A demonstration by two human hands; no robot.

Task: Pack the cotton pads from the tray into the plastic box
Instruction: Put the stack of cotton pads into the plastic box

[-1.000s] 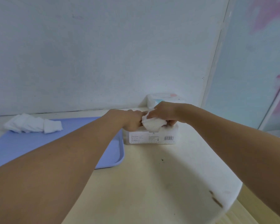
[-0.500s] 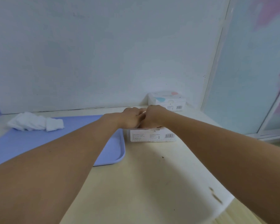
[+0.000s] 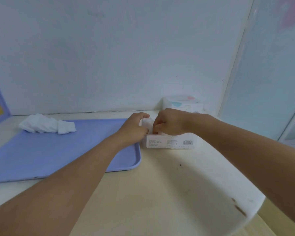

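Observation:
A small clear plastic box (image 3: 169, 143) with a label and barcode stands on the table just right of the blue tray (image 3: 61, 150). Both hands are at its top. My left hand (image 3: 134, 128) curls round the box's left end, fingers over a white bunch of cotton pads (image 3: 147, 122) that sticks up between the hands. My right hand (image 3: 170, 122) has curled fingers pushing down on those pads inside the box. A loose heap of white cotton pads (image 3: 46, 126) lies at the tray's far left.
A second white box (image 3: 182, 103) with a blue and pink print stands against the wall behind the hands. The wall runs close along the table's back. The rounded table edge (image 3: 245, 217) falls off at the right front. A frosted glass panel (image 3: 262, 82) stands to the right.
The wad of pads held above the box a second ago has gone down into it. The hands, pressed together half a second ago, have parted slightly, showing pads between them.

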